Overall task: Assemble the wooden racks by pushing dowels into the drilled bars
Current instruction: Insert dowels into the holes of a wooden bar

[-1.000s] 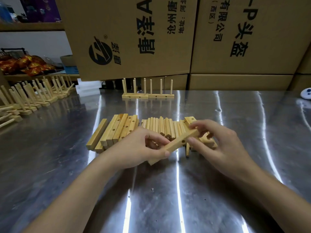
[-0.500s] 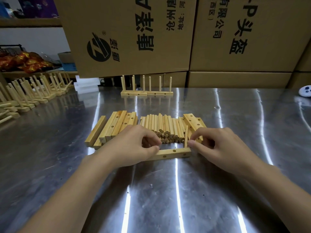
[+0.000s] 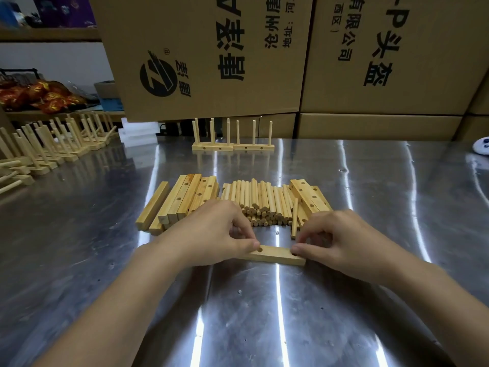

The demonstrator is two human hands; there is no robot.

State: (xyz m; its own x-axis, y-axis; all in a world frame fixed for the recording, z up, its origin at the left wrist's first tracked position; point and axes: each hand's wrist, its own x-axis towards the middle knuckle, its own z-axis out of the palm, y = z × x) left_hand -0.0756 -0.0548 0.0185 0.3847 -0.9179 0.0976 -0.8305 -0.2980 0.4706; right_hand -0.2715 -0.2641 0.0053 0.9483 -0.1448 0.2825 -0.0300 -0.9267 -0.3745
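Observation:
A drilled wooden bar [image 3: 277,255] lies flat on the steel table [image 3: 264,313], one hole showing near its left end. My left hand [image 3: 211,234] pinches the bar's left end. My right hand [image 3: 336,239] pinches its right end. Just behind lies a pile of loose dowels [image 3: 262,202]. One dowel [image 3: 294,218] lies beside my right fingers. Stacks of drilled bars [image 3: 185,200] sit left of the pile, and more bars [image 3: 309,197] sit to its right.
Two finished racks [image 3: 232,144] stand at the table's back, under large cardboard boxes [image 3: 291,54]. Several finished racks [image 3: 53,144] line the far left. A white object [image 3: 483,147] sits at the right edge.
The bar was held tilted above the table; both hands lowered it and it now lies flat nearer to me, level with the table edge.

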